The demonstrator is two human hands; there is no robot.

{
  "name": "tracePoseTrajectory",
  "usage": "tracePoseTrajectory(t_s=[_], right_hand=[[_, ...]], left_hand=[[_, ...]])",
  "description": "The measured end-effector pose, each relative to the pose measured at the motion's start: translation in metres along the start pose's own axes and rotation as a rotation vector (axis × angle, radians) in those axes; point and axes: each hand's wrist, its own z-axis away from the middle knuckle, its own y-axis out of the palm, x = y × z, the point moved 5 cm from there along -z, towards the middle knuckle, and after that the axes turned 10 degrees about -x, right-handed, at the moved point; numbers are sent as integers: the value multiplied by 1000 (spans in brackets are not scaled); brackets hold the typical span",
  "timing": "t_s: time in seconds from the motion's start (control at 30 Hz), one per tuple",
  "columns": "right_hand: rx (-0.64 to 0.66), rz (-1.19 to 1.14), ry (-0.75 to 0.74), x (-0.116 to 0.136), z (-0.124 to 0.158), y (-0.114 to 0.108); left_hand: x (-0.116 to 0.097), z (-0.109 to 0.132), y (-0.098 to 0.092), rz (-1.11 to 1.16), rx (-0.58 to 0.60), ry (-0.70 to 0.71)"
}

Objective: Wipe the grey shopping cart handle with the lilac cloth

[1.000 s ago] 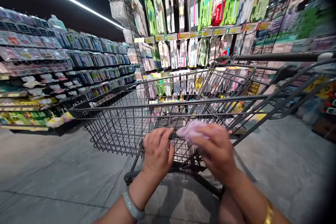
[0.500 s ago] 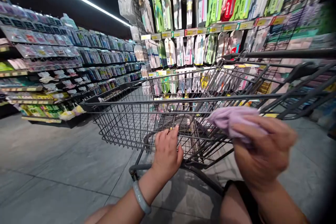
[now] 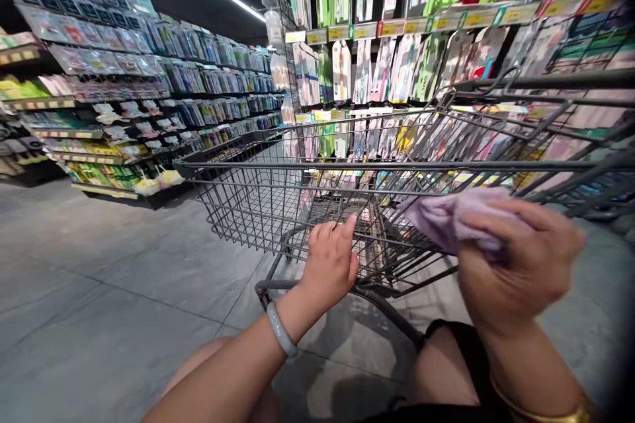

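A dark wire shopping cart (image 3: 278, 165) stands in front of me, seen from low down beside it. My left hand (image 3: 330, 261) grips the lower wires of the basket's side, fingers curled over them; a grey bangle sits on that wrist. My right hand (image 3: 516, 261) is closed on a crumpled lilac cloth (image 3: 446, 215), held against the cart's wire side near the lower rail. A gold bangle shows on the right wrist.
Shelves of hanging packaged goods (image 3: 387, 59) rise right behind the cart. A long aisle of stocked shelves (image 3: 124, 86) runs along the left. Grey tiled floor (image 3: 99, 291) spreads to the left. My knees show at the bottom.
My right hand has carried the lilac cloth from beside my left hand out to the right along the cart's side. My left hand keeps its grip; the view has shifted right and lower.
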Motion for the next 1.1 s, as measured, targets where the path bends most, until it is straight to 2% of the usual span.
tracePoseTrajectory(t_s=[0.03,0.1,0.2,0.27,0.3,0.33,0.37,0.47,0.53,0.6,0.7,0.73,0.8,0.9,0.93,0.97,1.0,1.1], right_hand=[[-45,24,11,-5,-2,-2],[-8,34,-69,0,8,5],[252,-20,-252,30,38,31],[398,-95,-291,44,47,39],[418,-124,-278,45,44,38],[381,-132,-249,42,34,33],[283,-115,-203,34,20,25],[-100,44,-35,1,-24,-4],[-222,105,2,-12,-37,-12],[-139,97,-84,-11,-36,-6],[145,14,-331,8,-24,9],[191,-11,-377,11,-25,11],[137,-27,-321,10,-39,6],[-69,19,-87,0,-65,0],[-93,23,-64,2,-65,2],[-64,10,-99,8,-60,8],[13,-20,-185,18,-50,17],[353,-117,-488,47,-3,40]], left_hand=[[1,1,0,4,4,5],[3,3,1,9,18,9],[4,2,1,14,35,5],[4,1,0,13,35,-5],[3,1,-1,11,32,-11],[3,0,-2,9,31,-15],[2,1,-2,9,33,-18],[3,2,-2,21,52,-8],[4,3,-3,26,60,-4],[6,3,-3,28,57,-4],[6,3,-4,31,37,-4],[5,3,-5,32,27,-8],[4,3,-6,33,15,-23],[3,2,-7,28,13,-38],[3,2,-9,22,8,-35],[3,1,-10,16,2,-28],[3,0,-12,11,-5,-20],[4,-4,-16,7,-10,-11]])
